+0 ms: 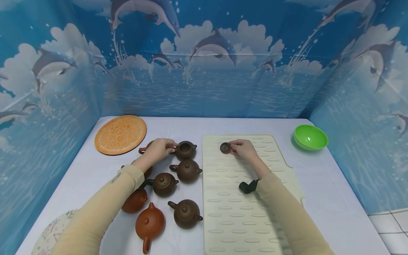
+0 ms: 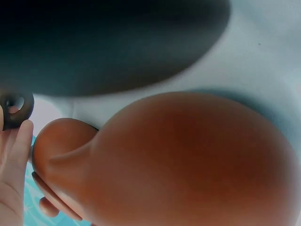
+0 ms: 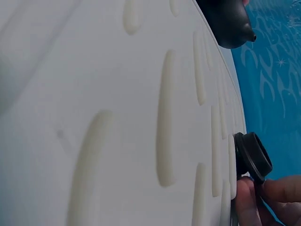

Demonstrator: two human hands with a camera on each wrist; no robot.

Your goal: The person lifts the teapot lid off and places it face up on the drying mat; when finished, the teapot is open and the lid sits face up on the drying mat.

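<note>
A dark brown teapot point(image 1: 190, 153) stands without its lid, its round mouth facing up. My left hand point(image 1: 156, 151) pinches its looped handle, which also shows as a dark ring point(image 2: 28, 107) at the left edge of the left wrist view. Over the far part of the cream mat point(image 1: 223, 212), my right hand point(image 1: 244, 149) holds a small round brown teapot lid point(image 1: 225, 148) by its edge, hollow side showing. The right wrist view has the lid point(image 3: 256, 153) between thumb and fingers, low at the right; whether it touches the mat, I cannot tell.
Several lidded teapots, brown point(image 1: 187, 171) and reddish point(image 1: 149, 223), stand left of the mat, some partly under my left arm. An orange round placemat point(image 1: 121, 134) lies at back left, a patterned one point(image 1: 51, 232) at front left. A green bowl point(image 1: 310, 137) stands at back right.
</note>
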